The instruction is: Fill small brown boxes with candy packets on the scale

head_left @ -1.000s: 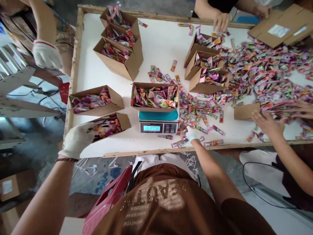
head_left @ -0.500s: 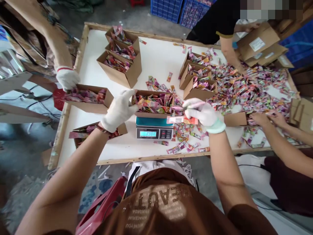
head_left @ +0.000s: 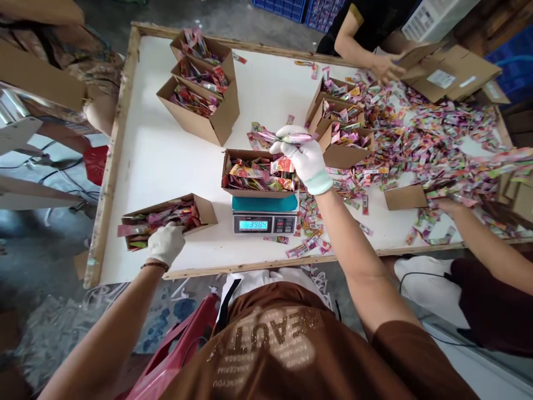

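Note:
My right hand (head_left: 303, 160), in a white glove, pinches a few slim candy packets (head_left: 287, 138) above the right back corner of a cardboard box (head_left: 260, 193). That box is filled with colourful packets and sits on a digital scale (head_left: 265, 223) with a lit display and a teal platform. Over at the left, my left hand (head_left: 167, 244), also gloved, is curled over the near wall of another filled box (head_left: 204, 214). Its fingertips are partly hidden among the packets there.
Three filled boxes (head_left: 227, 119) stand at the back left, and three more (head_left: 343, 155) right of the scale. Loose packets (head_left: 437, 139) heap across the table's right side. Co-workers' hands (head_left: 385, 69) work there; another person holds a carton (head_left: 41, 72) at the left.
My left hand has gone from the scale box down-left to the other box. My right hand has moved up-left with packets. The co-worker at left has lifted a box off the table.

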### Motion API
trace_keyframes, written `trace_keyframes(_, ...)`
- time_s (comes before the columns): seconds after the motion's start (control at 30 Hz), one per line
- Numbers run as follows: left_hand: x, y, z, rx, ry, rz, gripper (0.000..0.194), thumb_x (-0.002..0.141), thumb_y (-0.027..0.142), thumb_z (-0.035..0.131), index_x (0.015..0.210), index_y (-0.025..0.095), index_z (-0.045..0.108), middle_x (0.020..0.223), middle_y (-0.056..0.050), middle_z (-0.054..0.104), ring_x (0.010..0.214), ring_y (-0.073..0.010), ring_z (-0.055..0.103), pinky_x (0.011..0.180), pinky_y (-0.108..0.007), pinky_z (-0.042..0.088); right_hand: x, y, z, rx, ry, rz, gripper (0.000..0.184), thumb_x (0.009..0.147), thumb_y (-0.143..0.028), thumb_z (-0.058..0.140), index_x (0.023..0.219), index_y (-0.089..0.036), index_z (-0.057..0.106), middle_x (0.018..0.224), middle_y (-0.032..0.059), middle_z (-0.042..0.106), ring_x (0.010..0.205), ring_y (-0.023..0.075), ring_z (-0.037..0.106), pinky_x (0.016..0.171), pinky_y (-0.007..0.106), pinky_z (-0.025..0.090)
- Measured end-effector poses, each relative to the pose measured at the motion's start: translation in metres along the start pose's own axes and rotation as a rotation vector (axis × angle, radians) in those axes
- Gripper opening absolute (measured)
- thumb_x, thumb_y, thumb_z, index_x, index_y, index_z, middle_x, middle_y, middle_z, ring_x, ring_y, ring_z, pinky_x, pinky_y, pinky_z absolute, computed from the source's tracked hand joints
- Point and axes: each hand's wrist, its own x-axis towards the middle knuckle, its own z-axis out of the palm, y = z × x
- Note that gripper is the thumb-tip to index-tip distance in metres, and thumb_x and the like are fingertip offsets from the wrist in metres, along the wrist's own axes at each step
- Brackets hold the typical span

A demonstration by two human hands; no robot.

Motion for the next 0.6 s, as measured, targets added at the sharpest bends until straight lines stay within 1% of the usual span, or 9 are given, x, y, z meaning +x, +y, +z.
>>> trace_keyframes(0.1,0.025,-0.015,-0.01,0.001,0.064,0.033,0.028,0.089,0.025,0.052,0.095,0.013,0.076,0.092,-0.011,0.07,0.077,-0.0181,0.059,0.064,-0.029,0.034,-0.007,-0.004,-0.009,0.003,0.062,-0.019,0.047,0.099,-0.069,0.06,0.114,-0.025,0.065,0.095,0.0014,0.068,0.097,0.0173,0.072,0.09,0.036,0.06)
trace_keyframes(0.2,0.058,-0.03,-0.029,-0.004,0.12,0.029,0.032,0.091,0.032,0.053,0.094,0.01,0.075,0.072,-0.005,0.059,0.071,-0.0128,0.053,0.064,-0.029,0.027,-0.026,-0.012,-0.027,0.006,0.148,-0.005,0.046,0.097,-0.07,0.062,0.115,-0.027,0.064,0.092,0.0013,0.07,0.092,0.0182,0.073,0.079,0.034,0.061)
trace_keyframes(0.27,0.08,-0.034,-0.04,-0.008,0.156,0.016,0.052,0.098,0.047,0.044,0.088,0.004,0.072,0.061,-0.001,0.047,0.074,-0.0119,0.056,0.067,-0.032,0.024,-0.041,-0.018,-0.042,0.018,0.214,0.03,0.046,0.095,-0.071,0.065,0.115,-0.029,0.063,0.09,0.0005,0.071,0.079,0.0158,0.07,0.066,0.03,0.059)
trace_keyframes(0.33,0.096,-0.03,-0.053,-0.01,0.245,0.039,0.086,0.103,0.063,0.018,0.079,-0.003,0.066,0.057,0.001,0.035,0.086,-0.0158,0.062,0.068,-0.039,0.016,-0.056,-0.024,-0.055,0.066,0.256,0.065,0.046,0.093,-0.071,0.068,0.113,-0.03,0.063,0.088,-0.0007,0.073,0.06,0.0116,0.061,0.049,0.025,0.049)
trace_keyframes(0.37,0.099,-0.024,-0.061,-0.014,0.31,0.067,0.099,0.102,0.069,0.004,0.077,-0.006,0.063,0.057,0.001,0.032,0.095,-0.0197,0.064,0.067,-0.043,0.011,-0.063,-0.027,-0.061,0.098,0.262,0.077,0.046,0.091,-0.071,0.07,0.111,-0.03,0.062,0.086,-0.0016,0.074,0.052,0.0097,0.055,0.043,0.023,0.042)
trace_keyframes(0.4,0.1,-0.017,-0.07,-0.025,0.382,0.103,0.107,0.099,0.074,-0.004,0.078,-0.009,0.061,0.058,0.002,0.031,0.103,-0.0243,0.064,0.066,-0.047,0.007,-0.069,-0.031,-0.066,0.13,0.261,0.085,0.045,0.09,-0.07,0.072,0.11,-0.031,0.062,0.084,-0.0027,0.074,0.048,0.0082,0.049,0.039,0.022,0.037)
trace_keyframes(0.43,0.097,-0.007,-0.081,-0.048,0.457,0.141,0.111,0.097,0.077,-0.005,0.082,-0.011,0.06,0.06,0.002,0.033,0.111,-0.0285,0.063,0.066,-0.05,0.005,-0.075,-0.034,-0.07,0.158,0.261,0.09,0.044,0.089,-0.068,0.075,0.109,-0.031,0.062,0.083,-0.0039,0.074,0.045,0.0072,0.045,0.038,0.021,0.033)
trace_keyframes(0.5,0.084,0.017,-0.106,-0.13,0.572,0.211,0.103,0.101,0.078,0.011,0.099,-0.013,0.06,0.07,0.001,0.044,0.121,-0.0319,0.059,0.068,-0.054,0.004,-0.082,-0.04,-0.074,0.189,0.276,0.103,0.043,0.088,-0.067,0.078,0.108,-0.032,0.061,0.079,-0.0056,0.072,0.045,0.0066,0.045,0.037,0.02,0.032)
trace_keyframes(0.6,0.058,0.06,-0.144,-0.276,0.672,0.338,0.074,0.108,0.06,0.033,0.121,-0.007,0.06,0.092,-0.004,0.057,0.124,-0.0254,0.06,0.073,-0.048,0.007,-0.085,-0.045,-0.069,0.188,0.31,0.129,0.048,0.085,-0.072,0.077,0.108,-0.032,0.062,0.073,-0.0059,0.067,0.049,0.0083,0.049,0.04,0.021,0.035)
